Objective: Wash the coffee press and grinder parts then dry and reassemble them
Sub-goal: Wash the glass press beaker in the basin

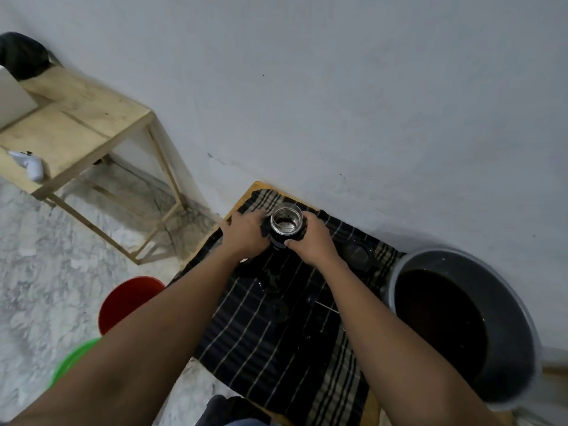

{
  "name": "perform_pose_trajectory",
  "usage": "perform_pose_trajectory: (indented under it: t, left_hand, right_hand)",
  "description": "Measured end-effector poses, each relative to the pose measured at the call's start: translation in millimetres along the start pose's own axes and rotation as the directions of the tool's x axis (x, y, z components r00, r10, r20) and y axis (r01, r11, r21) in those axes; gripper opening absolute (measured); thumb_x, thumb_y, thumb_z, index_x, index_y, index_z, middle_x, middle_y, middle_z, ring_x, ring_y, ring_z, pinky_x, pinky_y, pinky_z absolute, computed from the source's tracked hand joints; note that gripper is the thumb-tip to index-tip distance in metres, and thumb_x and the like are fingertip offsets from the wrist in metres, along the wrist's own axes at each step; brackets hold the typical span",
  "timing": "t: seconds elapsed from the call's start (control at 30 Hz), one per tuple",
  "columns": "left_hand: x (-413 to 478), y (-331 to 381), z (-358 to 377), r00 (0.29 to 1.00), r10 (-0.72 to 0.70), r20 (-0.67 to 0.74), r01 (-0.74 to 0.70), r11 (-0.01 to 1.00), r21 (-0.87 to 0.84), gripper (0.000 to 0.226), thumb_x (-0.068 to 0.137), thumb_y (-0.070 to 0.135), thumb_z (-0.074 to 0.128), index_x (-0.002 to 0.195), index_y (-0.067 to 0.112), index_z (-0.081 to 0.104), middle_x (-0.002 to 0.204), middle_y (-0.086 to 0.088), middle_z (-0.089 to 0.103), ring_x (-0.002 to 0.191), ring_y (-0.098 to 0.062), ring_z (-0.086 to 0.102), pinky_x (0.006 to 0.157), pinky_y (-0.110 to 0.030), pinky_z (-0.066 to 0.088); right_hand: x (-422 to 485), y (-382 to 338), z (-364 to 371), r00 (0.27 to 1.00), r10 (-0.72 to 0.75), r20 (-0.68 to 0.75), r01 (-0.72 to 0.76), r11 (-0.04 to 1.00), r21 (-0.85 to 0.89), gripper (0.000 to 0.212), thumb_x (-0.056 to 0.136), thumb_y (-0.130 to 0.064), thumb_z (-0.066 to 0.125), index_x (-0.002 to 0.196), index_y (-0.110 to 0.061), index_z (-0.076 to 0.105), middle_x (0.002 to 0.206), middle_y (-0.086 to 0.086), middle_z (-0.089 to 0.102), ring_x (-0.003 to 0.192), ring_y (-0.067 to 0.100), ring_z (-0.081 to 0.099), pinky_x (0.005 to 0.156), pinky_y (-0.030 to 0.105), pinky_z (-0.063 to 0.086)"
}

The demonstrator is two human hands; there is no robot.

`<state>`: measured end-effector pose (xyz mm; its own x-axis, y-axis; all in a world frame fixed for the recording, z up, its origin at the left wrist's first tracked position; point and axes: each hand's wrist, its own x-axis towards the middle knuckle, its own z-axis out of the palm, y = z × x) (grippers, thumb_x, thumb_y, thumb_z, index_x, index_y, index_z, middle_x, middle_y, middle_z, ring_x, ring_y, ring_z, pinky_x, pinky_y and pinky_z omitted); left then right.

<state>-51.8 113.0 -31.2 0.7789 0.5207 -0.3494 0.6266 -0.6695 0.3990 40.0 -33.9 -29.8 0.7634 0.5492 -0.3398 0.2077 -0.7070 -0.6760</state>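
A shiny open-topped metal cylinder point(286, 223) stood upright at the far end of a dark cloth with pale stripes point(276, 348), close to the white wall, and the two hands met around it. The right hand point(310, 241) gripped its right side, fingers curled round the far wall and thumb pressed against the near side, with a dark fold of fabric under the palm. The left hand point(246, 235) lay against its left side over more dark fabric, but whether those fingers closed on the cylinder or only pressed could not be told. A round dark part point(356, 253) and a thin metal rod point(329, 307) lay on the cloth nearer the person. Just right of the cloth sat a grey round basin point(479, 272) holding dark brown water. To the left, on the marble floor, stood a red bucket point(129, 299) and a green bowl point(73, 358), with a pale wooden table point(76, 118) farther off carrying a white game controller point(30, 164).
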Motion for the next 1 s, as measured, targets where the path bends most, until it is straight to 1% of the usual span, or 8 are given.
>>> perform_pose_trajectory:
  t: [0.1,0.3,0.43,0.5,0.6,0.77,0.9,1.0]
  left_hand:
    - [7.6,-0.8,10.1,0.996,0.034,0.077,-0.032,0.999,-0.023,0.061,0.095,0.032,0.061,0.152,0.039,0.04,0.14,-0.001,0.06,0.144,-0.032,0.035,0.114,-0.06,0.017]
    - [11.7,-9.1,14.0,0.996,0.084,0.026,-0.08,0.988,-0.136,0.062,0.095,0.028,0.059,0.151,0.046,0.04,0.138,0.0,0.062,0.135,-0.031,0.046,0.106,-0.055,0.029]
    - [17.5,-8.7,1.2,0.955,0.29,-0.062,-0.297,0.929,-0.221,0.075,0.081,0.04,0.06,0.151,0.05,0.035,0.146,0.007,0.055,0.135,-0.029,0.048,0.104,-0.06,0.04]
    - [22.4,2.6,-9.3,0.91,0.393,-0.13,-0.413,0.887,-0.205,0.093,0.072,0.045,0.069,0.156,0.045,0.029,0.149,0.004,0.05,0.134,-0.029,0.048,0.104,-0.059,0.045]
    - [11.5,50.6,-32.8,0.858,0.467,-0.214,-0.51,0.824,-0.245,0.107,0.072,0.035,0.084,0.161,0.027,0.027,0.149,-0.003,0.05,0.131,-0.02,0.05,0.106,-0.039,0.046]
    - [0.1,139.1,-33.9,0.727,0.615,-0.305,-0.668,0.736,-0.108,0.102,0.077,0.052,0.081,0.16,0.027,0.028,0.145,0.0,0.053,0.123,-0.022,0.058,0.096,-0.042,0.054]
    - [-23.1,215.7,-11.8,0.667,0.716,-0.207,-0.714,0.693,0.096,0.104,0.07,0.054,0.084,0.158,0.025,0.035,0.143,0.002,0.055,0.119,-0.026,0.06,0.091,-0.046,0.056]
    - [-45.9,271.3,21.5,0.631,0.776,-0.011,-0.752,0.615,0.235,0.101,0.067,0.056,0.084,0.152,0.025,0.04,0.137,0.0,0.055,0.116,-0.027,0.059,0.086,-0.041,0.054]
  right_hand:
    - [14.9,3.5,11.9,1.0,-0.022,-0.006,0.023,0.998,0.062,0.09,0.072,-0.019,0.092,0.147,-0.016,0.042,0.144,0.006,0.053,0.132,0.025,0.052,0.099,0.028,0.041]
    - [20.0,6.7,22.9,0.995,-0.032,-0.095,0.049,0.981,0.186,0.079,0.07,-0.023,0.093,0.135,-0.021,0.049,0.129,-0.001,0.063,0.118,0.02,0.061,0.086,0.025,0.043]
    - [12.0,-2.4,1.9,0.977,-0.031,-0.209,0.086,0.962,0.259,0.074,0.07,-0.041,0.091,0.129,-0.025,0.05,0.116,-0.009,0.059,0.105,0.016,0.061,0.08,0.027,0.047]
    - [7.2,-12.8,-20.1,0.961,-0.017,-0.275,0.104,0.946,0.306,0.07,0.071,-0.048,0.088,0.126,-0.027,0.051,0.111,-0.011,0.059,0.097,0.01,0.062,0.074,0.019,0.047]
    - [-3.1,-22.3,-64.2,0.934,0.031,-0.356,0.127,0.903,0.411,0.06,0.073,-0.049,0.086,0.118,-0.027,0.054,0.105,-0.015,0.061,0.09,-0.004,0.061,0.065,0.007,0.043]
    - [-34.8,6.6,-130.3,0.893,0.133,-0.431,0.184,0.766,0.617,0.066,0.063,-0.054,0.086,0.116,-0.029,0.055,0.115,-0.001,0.068,0.099,0.016,0.072,0.078,0.044,0.065]
    - [-84.1,70.2,-176.7,0.909,0.202,-0.366,0.181,0.599,0.78,0.06,0.089,-0.022,0.079,0.138,-0.026,0.044,0.124,0.011,0.066,0.105,0.027,0.073,0.076,0.044,0.064]
    - [-119.9,140.3,-193.1,0.918,0.272,-0.288,0.146,0.446,0.883,0.052,0.094,-0.02,0.072,0.141,-0.02,0.048,0.13,0.018,0.066,0.109,0.036,0.072,0.082,0.05,0.061]
